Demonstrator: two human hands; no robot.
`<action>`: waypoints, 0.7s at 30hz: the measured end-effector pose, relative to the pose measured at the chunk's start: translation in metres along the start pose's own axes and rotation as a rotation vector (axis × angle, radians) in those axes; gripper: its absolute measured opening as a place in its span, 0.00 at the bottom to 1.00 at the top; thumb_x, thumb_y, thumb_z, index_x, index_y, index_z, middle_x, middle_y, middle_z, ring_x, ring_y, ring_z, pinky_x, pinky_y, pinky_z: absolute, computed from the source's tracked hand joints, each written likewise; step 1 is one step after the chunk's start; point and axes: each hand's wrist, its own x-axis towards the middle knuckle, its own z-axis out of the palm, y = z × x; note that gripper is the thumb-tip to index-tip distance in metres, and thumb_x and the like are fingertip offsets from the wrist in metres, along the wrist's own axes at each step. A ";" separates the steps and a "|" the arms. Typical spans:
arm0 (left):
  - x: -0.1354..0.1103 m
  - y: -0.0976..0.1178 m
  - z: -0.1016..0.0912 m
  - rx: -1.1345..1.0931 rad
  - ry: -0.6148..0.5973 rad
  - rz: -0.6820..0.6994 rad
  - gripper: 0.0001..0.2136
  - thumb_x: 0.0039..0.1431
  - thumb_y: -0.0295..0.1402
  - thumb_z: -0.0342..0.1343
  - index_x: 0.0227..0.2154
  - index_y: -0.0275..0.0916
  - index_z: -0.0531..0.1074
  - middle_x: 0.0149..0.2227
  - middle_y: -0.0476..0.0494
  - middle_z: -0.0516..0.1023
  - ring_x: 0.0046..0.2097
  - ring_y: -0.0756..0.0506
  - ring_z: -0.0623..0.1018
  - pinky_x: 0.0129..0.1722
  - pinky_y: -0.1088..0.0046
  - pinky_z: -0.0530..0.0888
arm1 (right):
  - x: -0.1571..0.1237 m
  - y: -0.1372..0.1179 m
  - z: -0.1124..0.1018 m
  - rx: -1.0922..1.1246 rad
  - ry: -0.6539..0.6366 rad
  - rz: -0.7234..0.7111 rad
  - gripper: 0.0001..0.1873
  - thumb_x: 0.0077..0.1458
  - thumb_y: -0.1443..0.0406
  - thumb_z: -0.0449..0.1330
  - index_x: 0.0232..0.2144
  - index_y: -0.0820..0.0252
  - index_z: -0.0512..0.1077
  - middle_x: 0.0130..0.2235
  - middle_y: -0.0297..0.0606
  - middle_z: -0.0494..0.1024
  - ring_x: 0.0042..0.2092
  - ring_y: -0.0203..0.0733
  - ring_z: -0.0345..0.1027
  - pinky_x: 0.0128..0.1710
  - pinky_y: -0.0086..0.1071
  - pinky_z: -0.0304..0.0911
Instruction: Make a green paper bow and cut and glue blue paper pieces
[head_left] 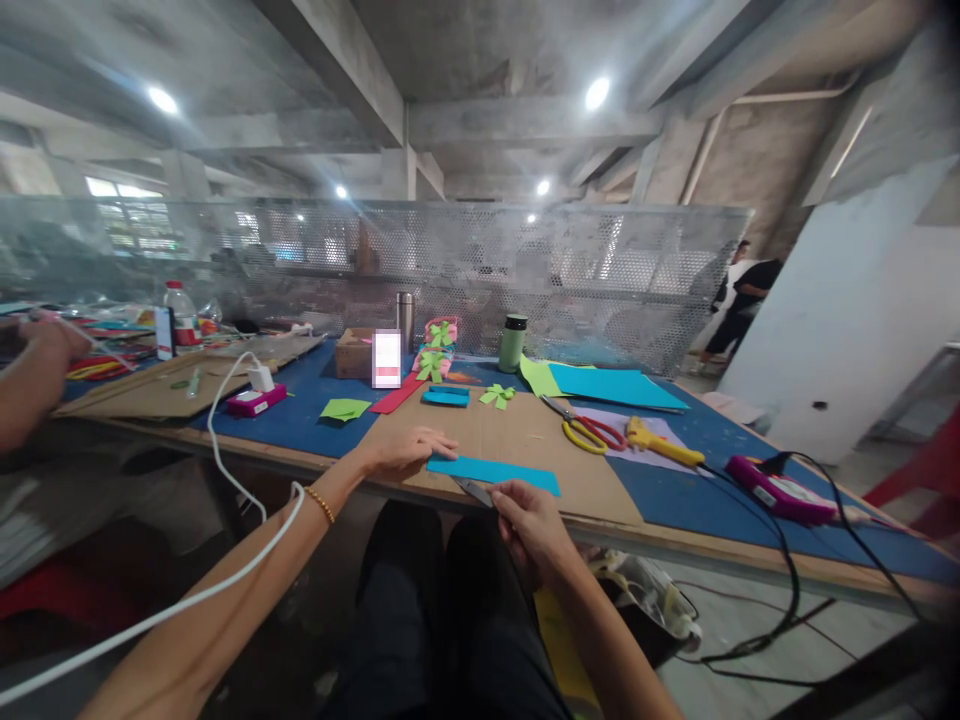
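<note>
A blue paper strip (pixel 499 473) lies across the cardboard sheet (pixel 585 480) near the table's front edge. My left hand (pixel 409 450) rests with outstretched fingers at the strip's left end, fingertips touching it. In my right hand (pixel 525 515) is a grey metal utility knife (pixel 472 490), its pointed end towards the left, just below the strip's front edge. Behind the strip sit a folded blue paper piece (pixel 445 398) and a green paper bow (pixel 498 397).
To the right lie scissors (pixel 589 428), a yellow glue gun (pixel 664 443) and a purple power strip (pixel 780 490). At the back stand a green bottle (pixel 513 345) and a cardboard box (pixel 355 354). A white cable (pixel 217 410) crosses my left arm. Another person's hand (pixel 56 340) shows far left.
</note>
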 end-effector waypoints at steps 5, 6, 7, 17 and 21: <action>-0.001 0.001 0.003 0.024 0.000 -0.062 0.19 0.64 0.35 0.53 0.56 0.51 0.76 0.68 0.50 0.65 0.70 0.38 0.60 0.70 0.55 0.54 | 0.000 -0.001 -0.001 -0.005 -0.007 0.005 0.27 0.44 0.44 0.61 0.35 0.60 0.69 0.13 0.22 0.65 0.10 0.27 0.48 0.09 0.22 0.41; -0.001 0.001 0.003 0.037 -0.002 -0.072 0.19 0.65 0.35 0.52 0.56 0.52 0.76 0.68 0.51 0.64 0.71 0.38 0.59 0.70 0.54 0.53 | 0.000 -0.001 -0.001 -0.004 -0.006 0.000 0.27 0.44 0.43 0.61 0.35 0.60 0.69 0.13 0.22 0.65 0.10 0.27 0.48 0.09 0.22 0.40; -0.001 0.002 0.003 0.049 -0.005 -0.080 0.19 0.66 0.34 0.50 0.56 0.53 0.76 0.68 0.52 0.64 0.71 0.38 0.58 0.70 0.52 0.52 | 0.000 -0.001 -0.001 -0.004 -0.003 -0.005 0.27 0.44 0.44 0.61 0.35 0.60 0.69 0.13 0.21 0.65 0.10 0.27 0.48 0.08 0.22 0.40; 0.000 0.000 0.001 0.103 -0.067 -0.075 0.28 0.61 0.23 0.45 0.59 0.56 0.72 0.70 0.58 0.59 0.73 0.40 0.54 0.71 0.49 0.48 | -0.007 0.001 -0.005 0.063 -0.021 0.029 0.27 0.44 0.45 0.64 0.35 0.60 0.69 0.12 0.19 0.62 0.10 0.26 0.46 0.08 0.21 0.39; 0.000 0.000 0.001 0.112 -0.070 -0.068 0.29 0.60 0.22 0.45 0.59 0.56 0.72 0.70 0.57 0.59 0.73 0.40 0.55 0.71 0.51 0.50 | -0.008 0.004 -0.007 0.101 -0.033 0.012 0.24 0.48 0.46 0.64 0.35 0.60 0.69 0.14 0.20 0.64 0.10 0.25 0.46 0.09 0.21 0.41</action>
